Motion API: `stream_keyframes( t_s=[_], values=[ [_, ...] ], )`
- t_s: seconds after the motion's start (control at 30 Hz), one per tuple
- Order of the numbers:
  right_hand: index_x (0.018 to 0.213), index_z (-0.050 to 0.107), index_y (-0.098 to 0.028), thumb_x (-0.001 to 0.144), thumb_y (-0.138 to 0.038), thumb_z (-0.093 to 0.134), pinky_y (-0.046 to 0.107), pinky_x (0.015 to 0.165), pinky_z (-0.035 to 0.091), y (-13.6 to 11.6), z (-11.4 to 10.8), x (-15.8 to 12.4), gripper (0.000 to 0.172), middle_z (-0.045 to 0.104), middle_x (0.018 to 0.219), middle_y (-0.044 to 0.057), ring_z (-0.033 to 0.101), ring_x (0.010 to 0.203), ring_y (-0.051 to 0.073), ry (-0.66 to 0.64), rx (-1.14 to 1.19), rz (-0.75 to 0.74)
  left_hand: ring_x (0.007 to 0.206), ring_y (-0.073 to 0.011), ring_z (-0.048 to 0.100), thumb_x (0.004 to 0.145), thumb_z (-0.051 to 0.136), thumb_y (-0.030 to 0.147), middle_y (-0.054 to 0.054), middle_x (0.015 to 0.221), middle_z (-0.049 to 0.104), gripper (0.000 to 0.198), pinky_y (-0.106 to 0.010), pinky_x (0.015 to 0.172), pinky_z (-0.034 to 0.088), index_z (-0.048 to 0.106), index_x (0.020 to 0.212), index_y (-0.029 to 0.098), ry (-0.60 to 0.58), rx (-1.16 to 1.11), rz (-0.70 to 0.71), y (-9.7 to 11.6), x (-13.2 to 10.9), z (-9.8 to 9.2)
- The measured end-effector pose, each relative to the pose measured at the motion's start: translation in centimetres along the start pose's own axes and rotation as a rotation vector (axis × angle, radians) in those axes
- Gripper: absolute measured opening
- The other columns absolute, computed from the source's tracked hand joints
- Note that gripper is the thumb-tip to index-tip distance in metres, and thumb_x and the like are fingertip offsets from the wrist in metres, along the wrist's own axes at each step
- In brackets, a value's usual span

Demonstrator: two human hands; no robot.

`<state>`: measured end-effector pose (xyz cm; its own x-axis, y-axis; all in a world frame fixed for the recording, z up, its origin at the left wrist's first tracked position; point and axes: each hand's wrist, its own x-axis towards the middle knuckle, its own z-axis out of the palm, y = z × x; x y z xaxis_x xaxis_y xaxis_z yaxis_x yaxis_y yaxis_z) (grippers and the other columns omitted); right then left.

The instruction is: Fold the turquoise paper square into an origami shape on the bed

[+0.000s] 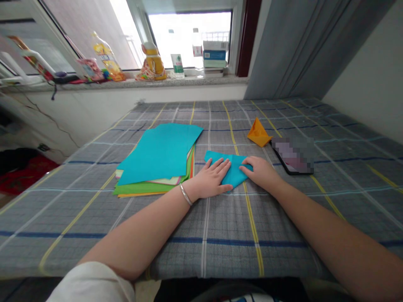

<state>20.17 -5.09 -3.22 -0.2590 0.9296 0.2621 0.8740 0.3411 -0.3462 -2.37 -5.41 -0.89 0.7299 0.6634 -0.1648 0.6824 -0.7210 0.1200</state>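
A folded piece of blue paper (234, 170) lies flat on the checked cloth in front of me. My left hand (214, 176) rests on its left part, palm down with fingers spread, a silver bangle at the wrist. At the paper's right corner, my right hand (258, 171) pinches the edge between thumb and curled fingers. Just beyond the right hand stands a folded orange paper shape (258, 132) with a pointed top. To the left lies a stack of coloured sheets, a blue sheet (157, 155) uppermost and a green sheet (138, 188) showing beneath.
A phone (292, 156) with a blurred-out screen lies right of the orange shape. Grey plaid cloth (94, 209) covers the surface. Bottles, a tube (178, 65) and boxes (215, 54) line the windowsill (189, 82) behind. A grey curtain (289, 46) hangs at the right.
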Motion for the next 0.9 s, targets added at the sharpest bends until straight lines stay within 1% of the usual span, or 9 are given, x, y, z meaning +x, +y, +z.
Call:
stream_keyframes(
  t_s=[0.13,0.3,0.47,0.63,0.73,0.9],
  values=[
    [0.087,0.066,-0.019,0.088,-0.035,0.054,0.036,0.082,0.044,0.04,-0.05,0.11,0.020,0.069,0.094,0.008,0.062,0.090,0.024,-0.019,-0.015,0.008,0.149,-0.0264,-0.001,0.093,0.028,0.065,-0.010,0.160,0.006,0.083,-0.051,0.118,0.002,0.008,0.154,0.013,-0.021,-0.013,0.013,-0.21,0.00,-0.13],
    [0.089,0.065,-0.019,0.088,-0.035,0.053,0.036,0.083,0.043,-0.06,-0.14,0.14,0.021,0.069,0.095,0.008,0.061,0.091,0.024,-0.025,-0.034,0.012,0.149,-0.0264,-0.002,0.091,0.030,0.068,-0.010,0.160,0.004,0.087,-0.050,0.118,0.001,0.007,0.154,0.012,-0.032,-0.030,0.019,-0.29,-0.06,-0.26],
    [0.088,0.064,-0.019,0.088,-0.036,0.053,0.036,0.081,0.043,-0.13,-0.20,0.21,0.020,0.068,0.094,0.008,0.061,0.090,0.023,-0.041,-0.039,0.010,0.149,-0.0257,0.002,0.094,0.029,0.062,-0.010,0.161,0.009,0.081,-0.049,0.118,0.003,0.005,0.154,0.014,0.003,-0.046,0.012,-0.31,0.03,-0.02],
    [0.087,0.063,-0.020,0.087,-0.036,0.054,0.034,0.078,0.043,-0.13,-0.18,0.31,0.019,0.067,0.093,0.008,0.061,0.088,0.023,-0.046,-0.067,0.029,0.149,-0.0264,0.005,0.092,0.032,0.064,-0.013,0.160,0.012,0.085,-0.049,0.118,0.006,0.003,0.154,0.012,0.033,-0.050,0.015,-0.52,0.18,0.51],
    [0.087,0.062,-0.019,0.088,-0.036,0.053,0.035,0.079,0.043,-0.15,-0.13,0.32,0.019,0.068,0.094,0.008,0.061,0.089,0.024,-0.050,-0.087,0.026,0.149,-0.0259,0.005,0.093,0.031,0.062,-0.012,0.160,0.013,0.083,-0.048,0.118,0.005,0.005,0.154,0.013,0.051,-0.037,0.010,-0.49,0.15,0.64],
    [0.089,0.063,-0.019,0.087,-0.037,0.053,0.036,0.080,0.043,-0.30,-0.14,0.35,0.020,0.068,0.097,0.009,0.061,0.091,0.025,-0.065,-0.099,0.049,0.149,-0.0265,0.003,0.093,0.032,0.062,-0.011,0.161,0.010,0.082,-0.050,0.118,0.005,0.006,0.154,0.015,0.021,-0.038,0.018,-0.30,0.04,0.22]
  ],
)
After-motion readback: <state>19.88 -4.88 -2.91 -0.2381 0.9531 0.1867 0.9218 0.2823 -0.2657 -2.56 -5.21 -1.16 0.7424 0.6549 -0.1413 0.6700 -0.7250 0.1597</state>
